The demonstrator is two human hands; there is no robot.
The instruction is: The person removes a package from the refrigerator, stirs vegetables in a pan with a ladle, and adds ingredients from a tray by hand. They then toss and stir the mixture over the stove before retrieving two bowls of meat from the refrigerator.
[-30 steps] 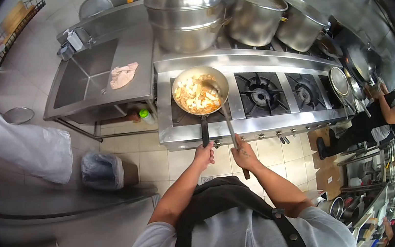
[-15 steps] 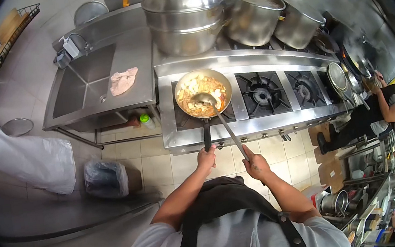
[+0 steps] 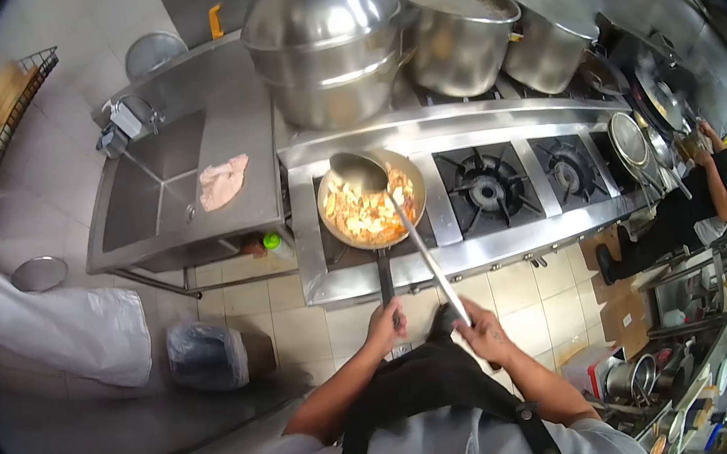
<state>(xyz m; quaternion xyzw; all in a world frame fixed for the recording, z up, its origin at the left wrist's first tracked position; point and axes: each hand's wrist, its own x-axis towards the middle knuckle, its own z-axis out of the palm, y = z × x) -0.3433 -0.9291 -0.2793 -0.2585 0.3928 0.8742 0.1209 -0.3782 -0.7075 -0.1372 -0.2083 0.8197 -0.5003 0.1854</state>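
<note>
A round pan [image 3: 332,222] full of orange and pale chopped food sits on the leftmost burner of a steel stove [image 3: 466,251]. My left hand [image 3: 385,326] grips the pan's long black handle [image 3: 384,274]. My right hand [image 3: 484,332] holds the shaft of a long metal ladle [image 3: 358,171], whose bowl is raised over the pan's far left rim.
Large steel pots [image 3: 458,34] and a lidded steamer [image 3: 323,41] stand behind the stove. A sink [image 3: 150,185] with a pink cloth [image 3: 222,181] is at left, a bagged bin [image 3: 207,355] below it. Another person [image 3: 697,204] works at the stove's right end.
The ladle bowl has swept from the pan's right side through the food to its far left rim and lifted. My hands have drawn back from the stove.
</note>
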